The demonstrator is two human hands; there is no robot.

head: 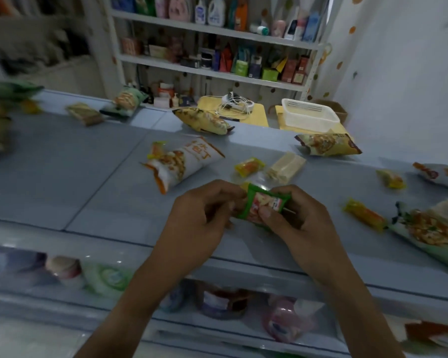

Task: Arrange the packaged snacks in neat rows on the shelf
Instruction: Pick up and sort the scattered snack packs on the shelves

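Roughly a dozen snacks lie scattered on the grey-blue shelf, as far as I can count through the blur: several large bags, among them a white bag at centre and a yellow bag farther back, and a few small sachets. I see both hands low over the near edge. My left hand and right hand each pinch one small green packet between them, fingers curled. Far back, white shelving holds bottles and boxes.
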